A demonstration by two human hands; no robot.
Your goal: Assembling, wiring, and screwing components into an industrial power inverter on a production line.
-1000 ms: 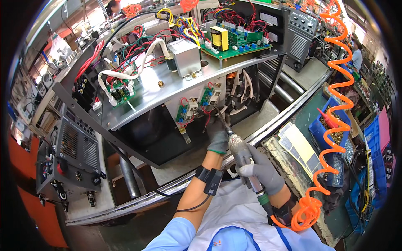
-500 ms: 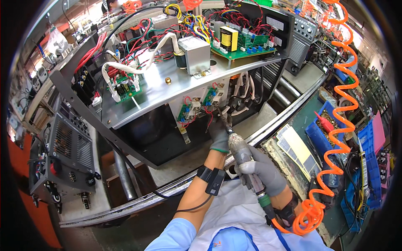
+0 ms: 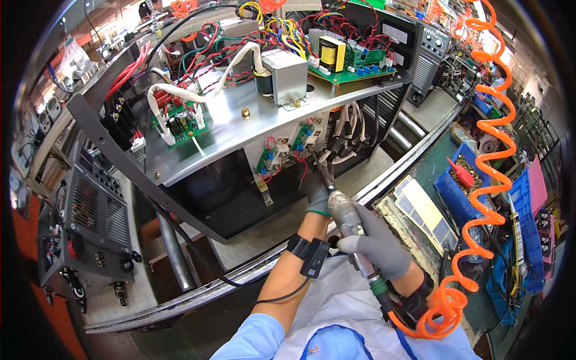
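My right hand [image 3: 384, 245], in a grey glove, is wrapped around an air screwdriver [image 3: 347, 217]. The tool points up and away, its narrow front end reaching into the lower bay of an open machine chassis [image 3: 207, 153]. Close beside that front end is my gloved left hand [image 3: 316, 191], inside the bay. Its fingers are dark and partly hidden, so what they touch is unclear. Just above it, small green circuit boards [image 3: 302, 138] with red wires sit on a metal plate. An orange coiled air hose [image 3: 447, 306] joins the screwdriver's rear end.
On the chassis's upper shelf are a transformer [image 3: 288, 78], circuit boards and bundled wires. Another grey machine [image 3: 99, 222] stands at left on the roller line. To the right are paper sheets [image 3: 425, 210], a blue parts bin [image 3: 453, 195] and a red bottle [image 3: 461, 174].
The whole view has shifted slightly. Both hands and the screwdriver keep nearly the same place at the bay, with the right hand still holding the tool.
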